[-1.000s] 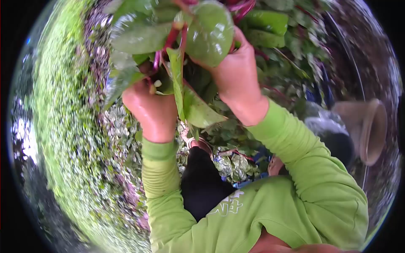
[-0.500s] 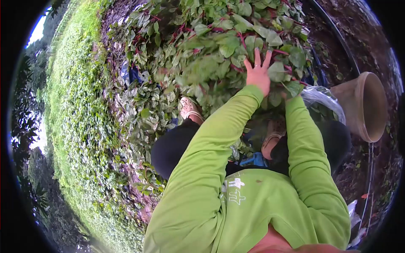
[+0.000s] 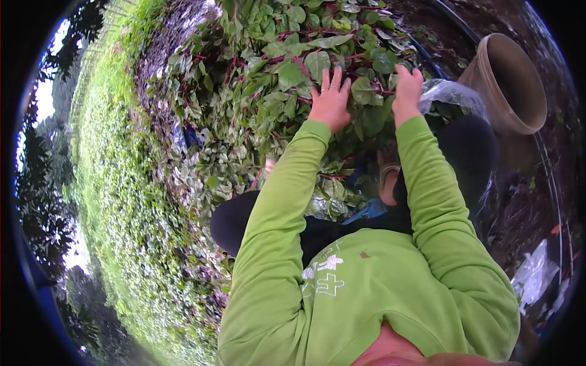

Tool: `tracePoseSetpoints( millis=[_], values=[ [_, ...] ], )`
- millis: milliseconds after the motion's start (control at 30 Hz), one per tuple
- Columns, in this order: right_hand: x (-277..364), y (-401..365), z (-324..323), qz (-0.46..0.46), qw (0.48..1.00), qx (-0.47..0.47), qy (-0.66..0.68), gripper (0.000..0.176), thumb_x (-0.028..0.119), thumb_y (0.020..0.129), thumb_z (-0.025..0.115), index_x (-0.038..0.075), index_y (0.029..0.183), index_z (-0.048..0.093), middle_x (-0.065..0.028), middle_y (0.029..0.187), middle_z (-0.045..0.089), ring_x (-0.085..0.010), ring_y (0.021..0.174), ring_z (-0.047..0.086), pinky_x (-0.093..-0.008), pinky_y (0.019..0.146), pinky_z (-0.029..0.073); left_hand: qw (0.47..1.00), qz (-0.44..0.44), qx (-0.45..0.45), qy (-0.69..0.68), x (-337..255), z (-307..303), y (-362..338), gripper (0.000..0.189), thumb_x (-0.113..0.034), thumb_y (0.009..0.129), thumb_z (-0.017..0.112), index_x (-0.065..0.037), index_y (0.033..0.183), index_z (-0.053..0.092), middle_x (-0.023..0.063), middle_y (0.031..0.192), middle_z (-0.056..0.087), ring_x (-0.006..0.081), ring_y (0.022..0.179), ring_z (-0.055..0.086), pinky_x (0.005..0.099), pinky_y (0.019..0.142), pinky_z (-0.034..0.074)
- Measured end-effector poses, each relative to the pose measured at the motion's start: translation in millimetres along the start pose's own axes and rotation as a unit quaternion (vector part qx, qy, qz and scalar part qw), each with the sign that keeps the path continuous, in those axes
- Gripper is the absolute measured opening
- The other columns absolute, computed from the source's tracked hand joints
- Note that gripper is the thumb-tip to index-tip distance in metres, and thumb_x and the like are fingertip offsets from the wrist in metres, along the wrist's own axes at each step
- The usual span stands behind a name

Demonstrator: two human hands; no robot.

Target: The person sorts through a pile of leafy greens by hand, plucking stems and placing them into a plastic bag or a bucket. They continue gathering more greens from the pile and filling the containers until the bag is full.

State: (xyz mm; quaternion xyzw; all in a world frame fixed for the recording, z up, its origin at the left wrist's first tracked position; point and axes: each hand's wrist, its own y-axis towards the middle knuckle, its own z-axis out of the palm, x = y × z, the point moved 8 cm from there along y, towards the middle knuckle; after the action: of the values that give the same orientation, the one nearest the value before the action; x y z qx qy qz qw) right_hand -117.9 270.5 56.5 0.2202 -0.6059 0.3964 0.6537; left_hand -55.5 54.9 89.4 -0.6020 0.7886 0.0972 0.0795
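Note:
A large heap of green leafy vines with red stems (image 3: 268,91) fills the ground in front of me. On top of it rests my left hand (image 3: 331,105), fingers spread and stretched over the leaves, a ring on one of them. To its right, at the heap's edge, my right hand (image 3: 407,94) is closed with its fingers curled. A red stem (image 3: 383,93) runs up to that hand, but whether the fingers grip it is hidden. Below the right hand, leaves hang between my knees.
A brown bucket (image 3: 514,82) lies tilted on the right, its mouth towards me. Clear plastic sheeting (image 3: 455,94) lies beside my right knee, and more crumpled plastic (image 3: 536,274) lower right. Black hose (image 3: 455,18) crosses the soil. Green growth (image 3: 122,201) covers the left side.
My left hand has moved left across the leaves and stays spread. The right hand, mostly hidden under leaves before, now shows above them. The bucket appears higher in view.

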Motion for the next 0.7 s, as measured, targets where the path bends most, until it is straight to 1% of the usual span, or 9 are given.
tracePoseSetpoints(
  millis=[33, 67, 133, 167, 200, 300, 433, 600, 700],
  values=[
    [30, -15, 3, -0.124, 0.963, 0.013, -0.24, 0.072, 0.038, 0.088, 0.072, -0.004, 0.143, 0.051, -0.0289, 0.151, 0.046, -0.0418, 0.14, 0.044, -0.0481, 0.117, 0.034, 1.0, 0.002, -0.007, -0.01, 1, 0, -3, 0.058, -0.015, 0.074, 0.077, -0.005, 0.13, 0.065, 0.0175, 0.172, 0.014, 0.0441, 0.158, 0.013, 0.0739, 0.111, 0.034],
    [50, -40, 16, -0.253, 0.917, 0.023, -0.307, 0.071, 0.045, 0.088, 0.069, 0.005, 0.145, 0.053, -0.0286, 0.156, 0.04, -0.0437, 0.145, 0.038, -0.0574, 0.119, 0.028, 0.996, 0.027, -0.086, -0.003, -4, -10, -12, 0.038, -0.013, 0.079, 0.073, -0.003, 0.115, 0.07, 0.0184, 0.164, 0.034, 0.0429, 0.151, 0.031, 0.0642, 0.11, 0.043],
    [51, -83, 46, -0.35, 0.832, 0.075, -0.424, 0.06, 0.047, 0.092, 0.066, 0.022, 0.145, 0.055, -0.0188, 0.161, 0.039, -0.0444, 0.152, 0.027, -0.0769, 0.115, 0.015, 0.986, -0.008, -0.138, -0.092, 4, -11, -23, 0.029, -0.01, 0.08, 0.07, -0.004, 0.108, 0.072, 0.0159, 0.152, 0.049, 0.0411, 0.142, 0.043, 0.0582, 0.108, 0.046],
    [38, -99, 58, -0.37, 0.803, 0.129, -0.448, 0.058, 0.048, 0.096, 0.062, 0.023, 0.147, 0.054, -0.0187, 0.165, 0.032, -0.0465, 0.154, 0.022, -0.0785, 0.115, 0.011, 0.977, -0.027, -0.163, -0.136, 10, -12, -32, 0.025, -0.009, 0.081, 0.068, -0.004, 0.105, 0.073, 0.0147, 0.146, 0.057, 0.0402, 0.138, 0.049, 0.0552, 0.107, 0.048],
    [20, -109, 66, -0.36, 0.785, 0.169, -0.475, 0.059, 0.05, 0.098, 0.059, 0.023, 0.149, 0.051, -0.0189, 0.166, 0.028, -0.047, 0.154, 0.02, -0.0801, 0.114, 0.009, 0.963, -0.019, -0.249, -0.104, 11, -24, -46, 0.026, -0.005, 0.082, 0.064, -0.008, 0.106, 0.073, 0.0099, 0.128, 0.068, 0.0367, 0.122, 0.06, 0.0485, 0.102, 0.051],
    [-53, -119, 87, -0.338, 0.739, 0.273, -0.515, 0.062, 0.053, 0.102, 0.054, 0.026, 0.157, 0.041, -0.0178, 0.171, 0.018, -0.0481, 0.155, 0.016, -0.0845, 0.109, 0.008, 0.949, -0.049, -0.312, -0.016, 35, -36, -77, 0.026, -0.003, 0.08, 0.067, -0.009, 0.104, 0.073, 0.0093, 0.126, 0.068, 0.035, 0.117, 0.062, 0.0474, 0.099, 0.052],
    [-83, -102, 98, -0.322, 0.713, 0.308, -0.542, 0.071, 0.053, 0.104, 0.05, 0.023, 0.164, 0.028, -0.0169, 0.173, 0.005, -0.0478, 0.157, 0.004, -0.0827, 0.111, 0.005, 0.941, -0.014, -0.331, -0.067, 67, -34, -70, 0.033, 0.004, 0.081, 0.063, -0.008, 0.11, 0.073, 0.0097, 0.128, 0.067, 0.0368, 0.124, 0.059, 0.0471, 0.105, 0.049],
    [-102, -75, 107, -0.301, 0.691, 0.356, -0.552, 0.073, 0.059, 0.103, 0.045, 0.027, 0.165, 0.024, -0.0182, 0.174, 0.0, -0.0463, 0.158, -0.001, -0.0815, 0.113, 0.0, 0.979, 0.037, -0.194, 0.039, 72, -9, -18, 0.045, -0.003, 0.086, 0.058, -0.012, 0.129, 0.068, 0.0112, 0.143, 0.06, 0.0373, 0.13, 0.055, 0.0483, 0.106, 0.047],
    [-98, -68, 108, -0.266, 0.661, 0.405, -0.573, 0.078, 0.064, 0.101, 0.047, 0.03, 0.166, 0.02, -0.0182, 0.174, -0.001, -0.0447, 0.159, -0.003, -0.0804, 0.114, 0.002, 0.978, 0.03, -0.189, 0.087, 67, -13, -5, 0.038, -0.009, 0.088, 0.06, -0.014, 0.124, 0.068, 0.0095, 0.136, 0.063, 0.0343, 0.121, 0.058, 0.0493, 0.101, 0.048]
  ],
)
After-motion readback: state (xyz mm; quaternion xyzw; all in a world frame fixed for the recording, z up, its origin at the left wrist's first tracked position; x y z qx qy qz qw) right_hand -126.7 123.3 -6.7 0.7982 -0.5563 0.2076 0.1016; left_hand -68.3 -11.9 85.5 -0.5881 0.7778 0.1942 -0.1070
